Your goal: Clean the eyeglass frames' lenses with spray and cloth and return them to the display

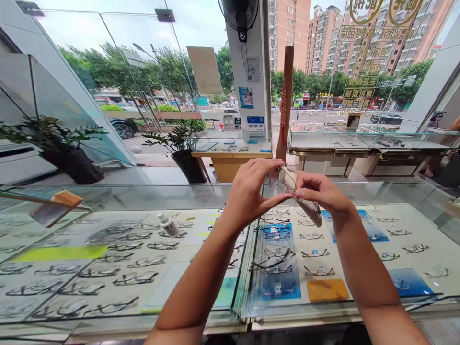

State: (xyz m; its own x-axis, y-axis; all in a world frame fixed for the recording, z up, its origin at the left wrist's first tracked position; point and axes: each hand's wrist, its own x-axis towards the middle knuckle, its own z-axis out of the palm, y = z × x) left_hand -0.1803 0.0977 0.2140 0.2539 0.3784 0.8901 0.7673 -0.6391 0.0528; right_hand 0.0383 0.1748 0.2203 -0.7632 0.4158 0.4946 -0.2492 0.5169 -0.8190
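Note:
Above the glass counter, my left hand (251, 189) curls its thumb and forefinger around one side of a thin-framed pair of eyeglasses (296, 197). My right hand (325, 190) pinches the other side near the middle of the frame. A pale cloth (287, 178) is bunched against a lens between my fingers, and a greyish end of it seems to hang below the right fingers. Both hands are closed. Parts of the frame are hidden behind my fingers.
The glass display counter (247, 268) below holds rows of eyeglasses. A small white spray bottle (167, 225) stands on the left, and a yellow-brown folded piece (327, 290) lies at right. A tall wooden post (285, 105), potted plants (189, 163) and a further showcase (235, 153) are beyond.

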